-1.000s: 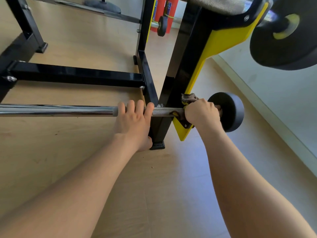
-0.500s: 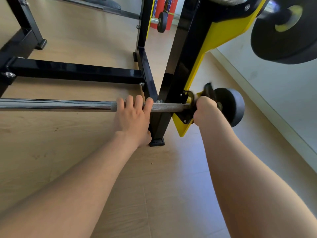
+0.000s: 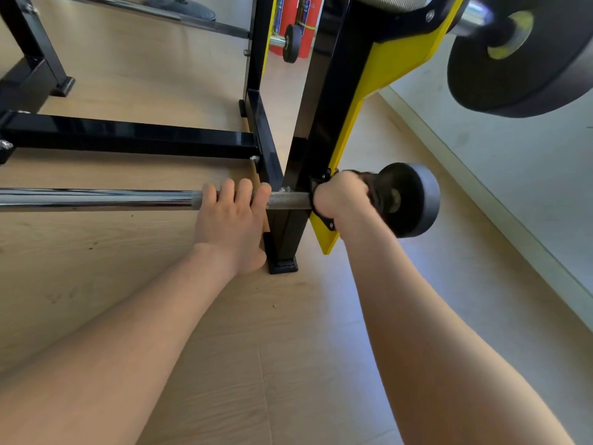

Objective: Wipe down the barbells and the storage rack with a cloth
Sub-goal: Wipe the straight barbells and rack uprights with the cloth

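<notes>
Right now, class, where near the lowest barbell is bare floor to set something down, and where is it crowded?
Free: floor between left forearm and right forearm, before the rack foot; floor between right forearm and baseboard; floor between barbell and crossbar. Crowded: where left hand, right hand and end weight meet the rack upright.

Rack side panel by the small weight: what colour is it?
The side panel is bright yellow, clearest in the head view.
</notes>
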